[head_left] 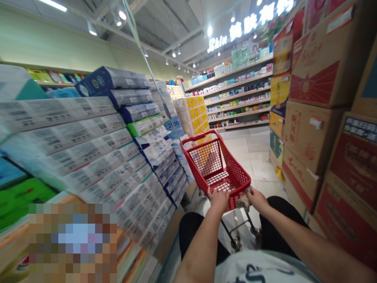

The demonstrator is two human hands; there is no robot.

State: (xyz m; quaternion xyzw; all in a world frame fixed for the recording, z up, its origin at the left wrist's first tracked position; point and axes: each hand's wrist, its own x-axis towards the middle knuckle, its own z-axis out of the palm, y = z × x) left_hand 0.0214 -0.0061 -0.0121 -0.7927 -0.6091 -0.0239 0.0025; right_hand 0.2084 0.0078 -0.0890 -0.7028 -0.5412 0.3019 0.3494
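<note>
A red plastic shopping cart (203,159) with grid sides stands right in front of me, its basket showing no goods. Over its near rim curl the fingers of my left hand (219,199), closed on the edge. At the near right corner, my right hand (258,201) is also closed on the rim. A crumpled beige-grey thing (243,201) hangs against the cart by the right fingertips; its kind is unclear. Below, the cart's thin dark frame and wheels (235,240) show between my knees.
High stacks of packaged paper goods (97,137) line the left side. Cardboard cartons (312,133) are piled on the right. Between them a tiled aisle (250,151) leads to stocked shelves (238,94). A thin pole (150,68) slants down beside the cart. The lower left is blurred out.
</note>
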